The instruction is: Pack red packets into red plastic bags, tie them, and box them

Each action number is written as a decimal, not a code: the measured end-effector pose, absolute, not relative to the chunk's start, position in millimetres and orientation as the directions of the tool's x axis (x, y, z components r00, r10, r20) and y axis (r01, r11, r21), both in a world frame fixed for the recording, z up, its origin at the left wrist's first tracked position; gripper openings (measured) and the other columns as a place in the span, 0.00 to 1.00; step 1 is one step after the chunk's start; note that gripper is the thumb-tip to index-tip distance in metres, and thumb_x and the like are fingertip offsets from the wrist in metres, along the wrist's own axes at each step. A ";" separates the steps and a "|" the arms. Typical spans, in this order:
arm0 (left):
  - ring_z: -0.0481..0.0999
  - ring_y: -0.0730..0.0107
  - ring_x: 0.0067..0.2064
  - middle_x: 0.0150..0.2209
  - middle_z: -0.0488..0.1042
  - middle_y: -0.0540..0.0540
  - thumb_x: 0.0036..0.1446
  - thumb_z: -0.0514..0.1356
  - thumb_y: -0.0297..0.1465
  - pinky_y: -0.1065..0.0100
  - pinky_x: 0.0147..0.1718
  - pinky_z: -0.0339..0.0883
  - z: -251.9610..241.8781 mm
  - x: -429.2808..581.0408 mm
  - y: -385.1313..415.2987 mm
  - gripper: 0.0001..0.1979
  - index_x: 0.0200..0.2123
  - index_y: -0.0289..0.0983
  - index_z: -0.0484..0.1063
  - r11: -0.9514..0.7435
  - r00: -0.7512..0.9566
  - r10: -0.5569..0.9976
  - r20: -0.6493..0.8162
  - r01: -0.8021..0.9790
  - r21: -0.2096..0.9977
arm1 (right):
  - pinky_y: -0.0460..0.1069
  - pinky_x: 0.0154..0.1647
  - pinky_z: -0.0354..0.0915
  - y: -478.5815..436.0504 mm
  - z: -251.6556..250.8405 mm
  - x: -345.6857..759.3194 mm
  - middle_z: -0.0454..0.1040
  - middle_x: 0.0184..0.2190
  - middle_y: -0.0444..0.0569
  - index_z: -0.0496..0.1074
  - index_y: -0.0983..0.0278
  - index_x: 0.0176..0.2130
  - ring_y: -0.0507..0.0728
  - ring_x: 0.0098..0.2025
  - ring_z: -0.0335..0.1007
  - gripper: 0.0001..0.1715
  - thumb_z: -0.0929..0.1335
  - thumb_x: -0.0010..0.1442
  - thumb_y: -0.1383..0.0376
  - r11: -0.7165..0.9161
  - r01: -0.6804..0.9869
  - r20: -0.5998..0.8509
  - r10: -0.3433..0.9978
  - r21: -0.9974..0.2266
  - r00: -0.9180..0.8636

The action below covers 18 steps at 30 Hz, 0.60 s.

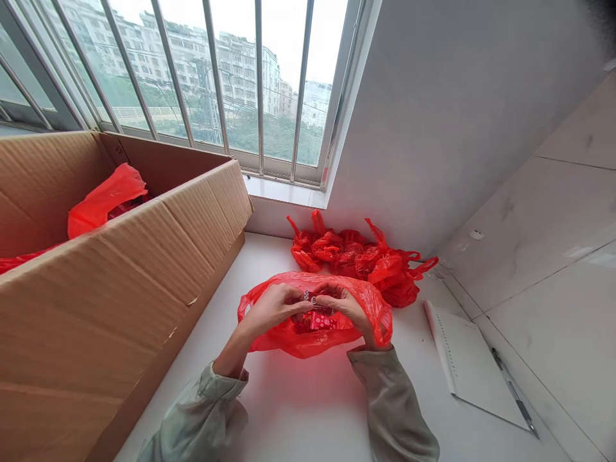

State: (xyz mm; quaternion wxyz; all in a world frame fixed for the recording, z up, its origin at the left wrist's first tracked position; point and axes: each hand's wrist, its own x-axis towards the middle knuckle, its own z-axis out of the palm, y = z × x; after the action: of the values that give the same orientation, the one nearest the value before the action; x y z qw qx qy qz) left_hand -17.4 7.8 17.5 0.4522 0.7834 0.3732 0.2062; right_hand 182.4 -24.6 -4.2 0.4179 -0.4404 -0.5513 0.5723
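Note:
An open red plastic bag [308,340] lies on the white table in front of me. Both my hands are inside its mouth. My left hand [274,308] and my right hand [344,307] pinch together on a small red packet with white dots [318,316], fingers closed around it. More small red items show inside the bag beneath the packet, too small to name. Pale green sleeves cover both my forearms.
A big open cardboard box [144,269] with red bags [103,199] inside stands at the left. A heap of tied red bags [356,256] lies by the wall. A white notebook [474,366] and a pen [514,391] lie at the right. Behind is a barred window [216,83].

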 end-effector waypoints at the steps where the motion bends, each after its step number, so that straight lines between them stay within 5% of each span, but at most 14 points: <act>1: 0.63 0.71 0.24 0.21 0.69 0.49 0.58 0.58 0.43 0.67 0.24 0.50 17.7 -17.4 7.7 0.20 0.21 0.36 0.68 -0.329 0.636 0.771 -0.019 0.423 0.844 | 0.49 0.35 0.65 -25.5 -2.9 181.6 0.73 0.30 0.43 0.75 0.62 0.35 0.52 0.31 0.67 0.15 0.73 0.56 0.53 -0.042 0.003 -0.041 0.958 -0.999 -0.283; 13: 0.61 0.71 0.23 0.19 0.68 0.50 0.60 0.54 0.42 0.67 0.26 0.50 18.5 -15.8 5.2 0.20 0.19 0.37 0.63 -0.372 0.590 0.807 -0.003 0.513 0.774 | 0.50 0.39 0.67 -26.0 -4.8 182.8 0.76 0.34 0.45 0.75 0.61 0.40 0.54 0.34 0.71 0.17 0.73 0.55 0.54 -0.083 0.024 -0.087 0.941 -0.996 -0.328; 18: 0.51 0.71 0.24 0.18 0.54 0.53 0.58 0.56 0.34 0.64 0.26 0.41 23.9 -19.4 -4.9 0.20 0.18 0.39 0.51 -0.396 0.446 0.895 -0.023 0.816 0.422 | 0.53 0.41 0.67 -17.3 -20.7 176.3 0.73 0.29 0.45 0.73 0.62 0.30 0.58 0.35 0.70 0.09 0.73 0.49 0.61 -0.034 0.200 -0.057 0.992 -0.979 -0.111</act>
State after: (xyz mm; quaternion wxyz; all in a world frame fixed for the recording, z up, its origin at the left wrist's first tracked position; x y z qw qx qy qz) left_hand -19.4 -4.9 23.9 0.1896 0.8288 0.5160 0.1040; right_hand 176.3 -17.3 -20.7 0.4063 -0.5285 -0.5640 0.4874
